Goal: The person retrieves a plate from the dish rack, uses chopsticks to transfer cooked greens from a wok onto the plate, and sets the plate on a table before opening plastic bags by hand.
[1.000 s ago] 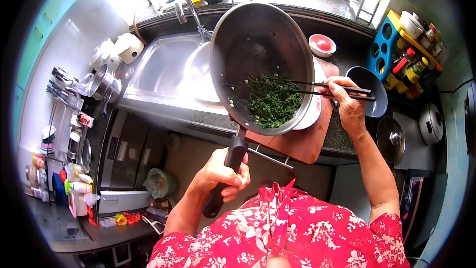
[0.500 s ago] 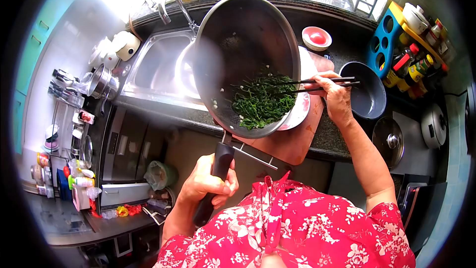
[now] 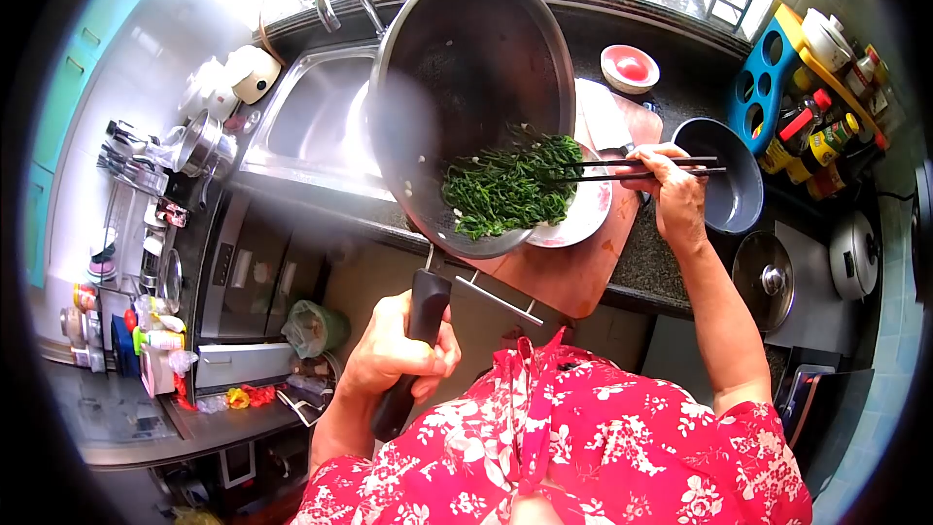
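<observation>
My left hand [image 3: 400,350] is closed round the black handle of a deep dark wok [image 3: 466,49], which is tilted to the right. Cooked leafy greens [image 3: 505,190] with white garlic bits lie at its lower right side, some over the rim. Below that rim is a white plate [image 3: 586,214] with a pink pattern, partly hidden by the wok. In my right hand [image 3: 671,196] is a pair of dark chopsticks [image 3: 622,167], their tips touching the greens. The plate rests on a wooden cutting board [image 3: 573,282].
Behind the wok is a steel sink [image 3: 316,112] with a faucet [image 3: 360,0]. A red-and-white bowl [image 3: 630,69] stands beyond the board. To the right are a dark pot [image 3: 724,185], a glass lid [image 3: 763,277] and bottles [image 3: 821,146] by a blue rack [image 3: 760,83].
The wok has tipped further to the right, and the greens have slid to its rim and partly over the plate. The chopsticks have shifted slightly right and down with my right hand.
</observation>
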{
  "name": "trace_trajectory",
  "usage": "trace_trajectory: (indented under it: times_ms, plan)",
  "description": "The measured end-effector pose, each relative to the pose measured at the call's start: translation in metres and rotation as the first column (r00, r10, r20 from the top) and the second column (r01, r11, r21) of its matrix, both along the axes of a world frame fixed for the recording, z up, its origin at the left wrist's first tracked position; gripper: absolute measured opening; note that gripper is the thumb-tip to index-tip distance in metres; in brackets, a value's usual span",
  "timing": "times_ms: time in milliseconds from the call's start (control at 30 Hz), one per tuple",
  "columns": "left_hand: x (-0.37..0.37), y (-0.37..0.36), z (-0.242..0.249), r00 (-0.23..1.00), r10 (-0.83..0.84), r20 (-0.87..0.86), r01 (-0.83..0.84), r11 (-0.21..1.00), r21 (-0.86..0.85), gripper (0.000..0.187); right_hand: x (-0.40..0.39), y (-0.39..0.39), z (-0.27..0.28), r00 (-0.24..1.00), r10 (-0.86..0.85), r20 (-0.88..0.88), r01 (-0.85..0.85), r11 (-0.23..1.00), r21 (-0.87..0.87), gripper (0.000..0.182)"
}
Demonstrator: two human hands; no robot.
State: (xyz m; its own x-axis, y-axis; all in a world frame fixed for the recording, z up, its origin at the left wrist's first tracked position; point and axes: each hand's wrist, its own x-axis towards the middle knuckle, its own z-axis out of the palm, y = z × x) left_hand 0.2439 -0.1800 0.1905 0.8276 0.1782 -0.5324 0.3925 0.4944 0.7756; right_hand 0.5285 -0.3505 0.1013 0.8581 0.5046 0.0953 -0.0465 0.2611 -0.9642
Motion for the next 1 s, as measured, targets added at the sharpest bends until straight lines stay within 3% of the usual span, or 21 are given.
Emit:
trace_trajectory:
  times_ms: [467, 567, 700, 833, 1000]
  plan:
    - [-0.001, 0.003, 0.0, 1.0, 0.001, -0.005, -0.001, 0.995, 0.1, 0.031, -0.006, -0.045, -0.013, 0.99, -0.136, -0.026, 0.134, 0.988, -0.073, 0.014]
    - [-0.002, 0.003, 0.002, 1.0, 0.014, 0.013, -0.015, 0.995, 0.103, 0.03, -0.007, -0.047, -0.003, 0.992, -0.123, 0.016, 0.124, 0.981, -0.15, 0.014]
    - [-0.003, 0.002, 0.001, 0.999, 0.024, 0.032, -0.027, 0.993, 0.112, 0.03, -0.015, -0.042, 0.026, 0.986, -0.146, 0.075, 0.154, 0.981, -0.118, 0.013]
    - [-0.005, 0.003, -0.002, 0.998, 0.046, 0.051, -0.05, 0.995, 0.082, 0.032, -0.017, -0.017, 0.015, 0.973, -0.2, 0.116, 0.213, 0.97, -0.116, 0.014]
    - [-0.003, 0.006, -0.006, 0.993, 0.083, 0.084, -0.087, 0.995, 0.048, 0.035, -0.032, -0.003, -0.009, 0.993, -0.12, -0.012, 0.118, 0.987, -0.109, 0.013]
